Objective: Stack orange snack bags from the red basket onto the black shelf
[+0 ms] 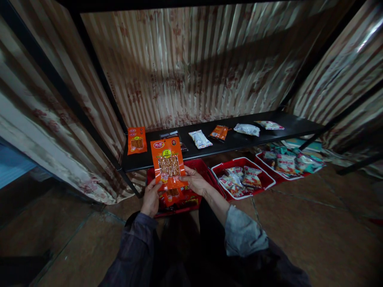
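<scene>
An orange snack packet (168, 162) with a clear window showing brown sticks is held upright between my two hands, above a red basket (203, 169). My left hand (151, 198) pinches its lower left corner. On the lower right edge my right hand (195, 180) grips it, thumb in front. More orange packets lie in the basket below, partly hidden by the held one. A similar orange packet (137, 141) stands at the left end of the black shelf (239, 142). Behind the held packet, a dark packet (182, 146) is partly covered.
Along the shelf lie a white packet (200, 139), a small orange packet (220, 132), a silvery packet (247, 129) and a striped-edge packet (271, 125). Two more red baskets with white rims, one near (214, 172) and one farther right (295, 177), hold packets. Black posts (98, 79) frame the shelf.
</scene>
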Action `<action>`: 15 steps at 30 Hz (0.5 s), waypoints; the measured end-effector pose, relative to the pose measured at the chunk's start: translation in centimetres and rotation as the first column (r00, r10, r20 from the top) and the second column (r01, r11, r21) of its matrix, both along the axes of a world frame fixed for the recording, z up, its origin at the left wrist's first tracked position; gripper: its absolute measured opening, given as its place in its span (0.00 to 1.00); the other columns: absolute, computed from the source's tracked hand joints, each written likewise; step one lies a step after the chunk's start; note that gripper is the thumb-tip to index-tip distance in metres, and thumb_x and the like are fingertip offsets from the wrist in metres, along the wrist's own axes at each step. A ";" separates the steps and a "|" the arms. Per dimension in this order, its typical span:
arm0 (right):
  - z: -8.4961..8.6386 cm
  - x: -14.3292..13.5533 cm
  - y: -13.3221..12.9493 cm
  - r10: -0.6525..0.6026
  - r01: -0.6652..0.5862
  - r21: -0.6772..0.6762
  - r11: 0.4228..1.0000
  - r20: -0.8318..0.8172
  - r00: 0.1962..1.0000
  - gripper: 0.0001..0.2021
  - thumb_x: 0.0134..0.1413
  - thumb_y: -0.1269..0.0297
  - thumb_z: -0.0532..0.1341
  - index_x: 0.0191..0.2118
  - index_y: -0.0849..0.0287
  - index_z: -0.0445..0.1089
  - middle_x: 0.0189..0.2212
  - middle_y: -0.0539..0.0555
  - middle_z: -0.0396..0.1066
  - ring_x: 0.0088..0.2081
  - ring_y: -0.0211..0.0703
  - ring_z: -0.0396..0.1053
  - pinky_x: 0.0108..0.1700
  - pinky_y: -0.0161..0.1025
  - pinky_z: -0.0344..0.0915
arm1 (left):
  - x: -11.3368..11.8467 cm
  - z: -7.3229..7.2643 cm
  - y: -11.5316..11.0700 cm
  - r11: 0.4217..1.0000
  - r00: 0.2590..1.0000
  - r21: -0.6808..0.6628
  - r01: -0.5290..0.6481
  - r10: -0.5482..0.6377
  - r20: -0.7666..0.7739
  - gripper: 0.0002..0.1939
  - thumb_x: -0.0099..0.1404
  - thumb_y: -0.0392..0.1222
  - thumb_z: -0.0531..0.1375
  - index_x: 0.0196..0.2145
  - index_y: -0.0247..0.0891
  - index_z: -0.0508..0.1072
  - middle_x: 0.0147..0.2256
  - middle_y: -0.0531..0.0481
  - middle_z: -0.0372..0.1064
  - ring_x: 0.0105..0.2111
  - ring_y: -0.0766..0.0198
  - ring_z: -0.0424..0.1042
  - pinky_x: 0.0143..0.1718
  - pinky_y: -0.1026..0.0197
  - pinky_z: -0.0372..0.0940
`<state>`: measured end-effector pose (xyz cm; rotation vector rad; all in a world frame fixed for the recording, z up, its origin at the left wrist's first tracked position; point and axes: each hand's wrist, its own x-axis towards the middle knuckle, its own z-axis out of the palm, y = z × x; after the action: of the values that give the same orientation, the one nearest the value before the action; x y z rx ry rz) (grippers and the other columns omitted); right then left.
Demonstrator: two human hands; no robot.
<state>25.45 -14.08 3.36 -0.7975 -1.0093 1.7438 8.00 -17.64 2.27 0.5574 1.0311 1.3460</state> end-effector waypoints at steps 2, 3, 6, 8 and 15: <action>-0.1 0.0 0.0 -0.005 0.005 -0.007 1.000 -0.003 1.000 0.19 0.32 0.70 0.70 0.38 0.54 0.72 0.31 0.47 0.75 0.30 0.38 0.73 0.35 0.35 0.68 | 0.0 -0.2 0.1 1.000 1.000 -0.008 -0.015 0.015 0.007 0.19 0.40 0.41 0.69 0.33 0.35 0.75 0.34 0.48 0.74 0.29 0.65 0.71 0.30 0.63 0.66; -0.2 -0.1 0.1 -0.009 0.009 -0.012 1.000 -0.005 1.000 0.19 0.32 0.70 0.70 0.38 0.54 0.72 0.31 0.47 0.76 0.30 0.38 0.73 0.36 0.35 0.68 | 0.0 -0.4 0.2 1.000 1.000 -0.011 -0.021 0.021 0.008 0.19 0.40 0.41 0.69 0.33 0.35 0.75 0.33 0.48 0.74 0.29 0.65 0.71 0.30 0.63 0.66; -0.4 -0.3 0.4 -0.018 0.017 -0.032 0.999 -0.011 1.000 0.18 0.34 0.68 0.70 0.37 0.54 0.72 0.32 0.47 0.76 0.31 0.39 0.73 0.36 0.35 0.68 | -0.1 -0.8 0.7 0.999 0.999 -0.011 -0.033 0.033 0.009 0.19 0.39 0.40 0.69 0.32 0.35 0.75 0.32 0.48 0.74 0.29 0.65 0.71 0.30 0.63 0.65; -0.6 -0.6 0.9 -0.029 0.028 -0.052 0.998 -0.014 0.999 0.16 0.36 0.66 0.69 0.37 0.55 0.72 0.32 0.48 0.76 0.32 0.40 0.74 0.36 0.36 0.69 | -0.3 -1.1 1.1 0.999 0.999 -0.017 -0.051 0.051 0.014 0.19 0.38 0.40 0.69 0.31 0.35 0.75 0.31 0.49 0.74 0.28 0.66 0.71 0.30 0.63 0.65; -1.4 -1.8 3.7 -0.231 0.224 -0.190 0.956 -0.016 0.973 0.16 0.36 0.60 0.71 0.35 0.56 0.72 0.29 0.49 0.76 0.33 0.40 0.74 0.38 0.37 0.69 | -0.8 -1.6 2.7 0.997 0.997 -0.029 -0.065 0.066 0.029 0.18 0.41 0.40 0.68 0.33 0.36 0.75 0.32 0.49 0.75 0.28 0.66 0.71 0.29 0.64 0.65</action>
<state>23.67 -10.34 1.93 -0.9561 -0.7038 1.6626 7.23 -14.94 0.72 0.4846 1.0503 1.3908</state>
